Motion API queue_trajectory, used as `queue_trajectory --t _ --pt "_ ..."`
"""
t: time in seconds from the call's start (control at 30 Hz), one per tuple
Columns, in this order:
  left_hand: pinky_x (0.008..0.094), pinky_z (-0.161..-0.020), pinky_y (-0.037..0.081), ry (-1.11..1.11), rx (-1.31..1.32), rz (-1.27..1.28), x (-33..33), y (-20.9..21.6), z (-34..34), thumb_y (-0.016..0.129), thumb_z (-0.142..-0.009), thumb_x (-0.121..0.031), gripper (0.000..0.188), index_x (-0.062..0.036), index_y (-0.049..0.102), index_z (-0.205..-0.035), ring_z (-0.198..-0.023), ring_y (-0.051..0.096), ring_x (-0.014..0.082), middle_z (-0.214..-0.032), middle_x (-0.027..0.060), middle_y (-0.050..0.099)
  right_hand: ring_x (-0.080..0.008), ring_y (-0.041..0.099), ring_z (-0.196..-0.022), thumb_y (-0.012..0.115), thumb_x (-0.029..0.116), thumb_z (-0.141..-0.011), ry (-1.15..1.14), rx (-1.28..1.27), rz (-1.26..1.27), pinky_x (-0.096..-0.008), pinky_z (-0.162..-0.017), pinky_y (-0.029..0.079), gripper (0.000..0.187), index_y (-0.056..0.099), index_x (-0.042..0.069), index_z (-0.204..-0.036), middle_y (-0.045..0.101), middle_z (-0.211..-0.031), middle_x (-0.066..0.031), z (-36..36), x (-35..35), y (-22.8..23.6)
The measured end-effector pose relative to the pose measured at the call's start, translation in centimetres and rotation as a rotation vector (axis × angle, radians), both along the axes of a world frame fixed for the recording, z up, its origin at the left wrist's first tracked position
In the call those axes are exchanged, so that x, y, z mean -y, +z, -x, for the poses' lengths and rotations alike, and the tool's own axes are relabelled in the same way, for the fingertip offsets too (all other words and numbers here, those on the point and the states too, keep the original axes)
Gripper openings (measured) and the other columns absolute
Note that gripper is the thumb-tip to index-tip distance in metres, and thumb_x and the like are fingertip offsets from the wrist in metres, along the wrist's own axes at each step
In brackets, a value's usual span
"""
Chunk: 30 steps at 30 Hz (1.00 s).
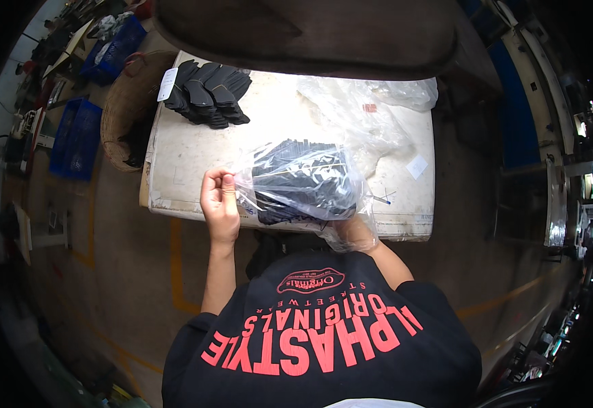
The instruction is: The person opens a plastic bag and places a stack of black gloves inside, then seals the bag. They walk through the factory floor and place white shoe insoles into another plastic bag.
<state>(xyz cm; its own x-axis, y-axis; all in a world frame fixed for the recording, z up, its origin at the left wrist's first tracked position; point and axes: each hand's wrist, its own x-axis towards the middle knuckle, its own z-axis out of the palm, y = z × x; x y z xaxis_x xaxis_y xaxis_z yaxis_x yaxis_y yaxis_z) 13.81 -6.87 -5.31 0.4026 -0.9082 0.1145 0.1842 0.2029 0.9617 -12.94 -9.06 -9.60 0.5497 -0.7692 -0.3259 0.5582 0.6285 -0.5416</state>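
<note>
Clear plastic bag (303,183) of dark gloves, held over a worn white table (187,156).
Its edge is pinched by the left hand (219,204); the right hand (354,231) is clamped beneath, under the film.

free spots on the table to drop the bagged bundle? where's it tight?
Bare table: the left-centre patch, between the black glove stack at the far-left corner and the left hand. A smaller strip at the right edge, around a white paper square. Crowded: centre to far-right, under the filled clear bag and loose empty bags.

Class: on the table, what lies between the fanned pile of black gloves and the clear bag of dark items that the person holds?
Only bare tabletop lies between the gloves and the bag, as the head view shows.
</note>
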Motion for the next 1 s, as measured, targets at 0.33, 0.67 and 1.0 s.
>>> queue_trajectory --t 0.33,0.67,1.0 --pt "0.0202 -0.076 0.04 0.273 0.204 0.044 1.5 0.1 0.6 0.053 -0.11 -0.012 0.01 -0.0034 0.057 -0.113 -0.086 0.048 0.0047 -0.101 -0.0015 0.057 -0.0328 0.055 -0.135 0.053 0.05 -0.1 -0.014 0.008 0.009 -0.0491 -0.114 0.045 0.066 0.052 0.006 -0.149 0.053 -0.152 -0.0186 0.9 -0.5 0.5" --pt "0.0239 -0.088 0.04 -0.059 0.234 -0.113 2.4 2.4 -1.6 0.053 -0.111 -0.022 0.024 -0.002 0.062 -0.119 -0.093 0.051 0.0074 -0.102 -0.0004 0.059 -0.0328 0.056 -0.135 0.055 0.05 -0.1 0.013 0.001 0.027 -0.0484 -0.113 0.046 0.066 0.052 0.005 -0.149 0.053 -0.152 -0.0189 0.4 0.1 1.0" --pt "0.0201 -0.07 0.035 -0.147 0.121 -0.04 2.7 2.6 -1.1 0.058 -0.108 -0.009 0.012 -0.0069 0.055 -0.096 -0.079 0.042 0.0028 -0.087 -0.0053 0.051 -0.0328 0.056 -0.134 0.056 0.049 -0.1 0.034 -0.01 0.041 -0.0478 -0.112 0.047 0.067 0.051 0.005 -0.15 0.053 -0.152 -0.0192 1.6 -0.7 1.5"
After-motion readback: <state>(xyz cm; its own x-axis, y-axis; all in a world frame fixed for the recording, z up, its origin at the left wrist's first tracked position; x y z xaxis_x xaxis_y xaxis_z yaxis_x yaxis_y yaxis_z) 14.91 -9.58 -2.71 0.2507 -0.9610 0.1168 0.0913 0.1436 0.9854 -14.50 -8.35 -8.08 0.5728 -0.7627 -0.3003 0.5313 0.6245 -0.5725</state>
